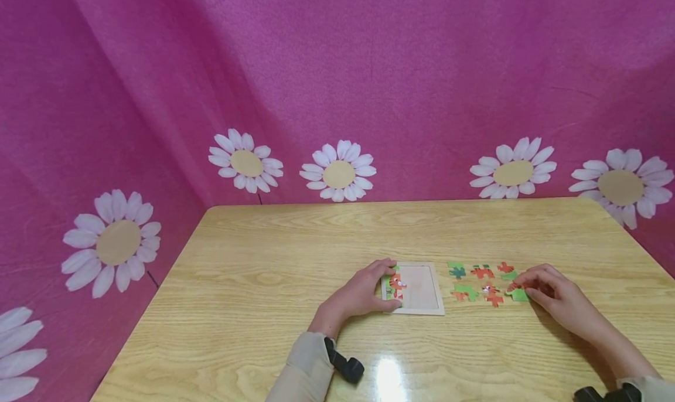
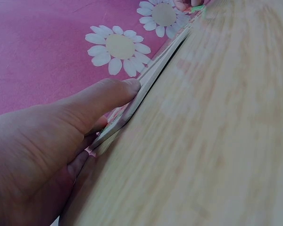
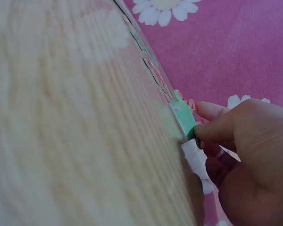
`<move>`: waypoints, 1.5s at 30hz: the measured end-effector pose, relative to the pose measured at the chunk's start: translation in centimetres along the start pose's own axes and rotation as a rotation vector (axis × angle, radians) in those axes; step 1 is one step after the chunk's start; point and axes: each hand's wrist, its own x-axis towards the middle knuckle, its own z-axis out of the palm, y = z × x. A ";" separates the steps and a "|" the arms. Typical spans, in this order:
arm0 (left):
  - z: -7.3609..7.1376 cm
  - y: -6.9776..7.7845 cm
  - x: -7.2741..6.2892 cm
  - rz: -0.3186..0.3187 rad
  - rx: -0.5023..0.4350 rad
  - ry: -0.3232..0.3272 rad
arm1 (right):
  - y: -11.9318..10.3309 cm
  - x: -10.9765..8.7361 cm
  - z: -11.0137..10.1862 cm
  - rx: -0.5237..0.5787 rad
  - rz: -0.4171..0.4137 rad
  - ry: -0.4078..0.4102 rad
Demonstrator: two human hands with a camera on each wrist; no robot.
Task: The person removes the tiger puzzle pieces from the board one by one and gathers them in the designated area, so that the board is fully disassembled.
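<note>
Jigsaw tray, lying on the table left of the loose pieces. Gripping its left side with the left hand, spanning most of that edge; best keeping light, steady pressure there. Farther right, pinching a green-edged piece with the right hand; probably best holding only its margins. Partly hiding the fitted pieces and the pinched piece's print; leaving any lift off the table hard to judge.
</note>
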 end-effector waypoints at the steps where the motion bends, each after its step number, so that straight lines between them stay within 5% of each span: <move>1: 0.0 0.0 0.0 0.002 -0.003 0.001 | 0.0 0.1 -0.1 0.000 0.006 -0.008; 30: -0.2 0.2 -0.1 -0.023 -0.020 -0.013 | 0.9 1.0 -1.2 -0.005 0.114 -0.243; 45: 0.0 0.2 -0.1 -0.033 -0.014 -0.012 | 0.1 1.0 -0.6 0.013 0.070 -0.134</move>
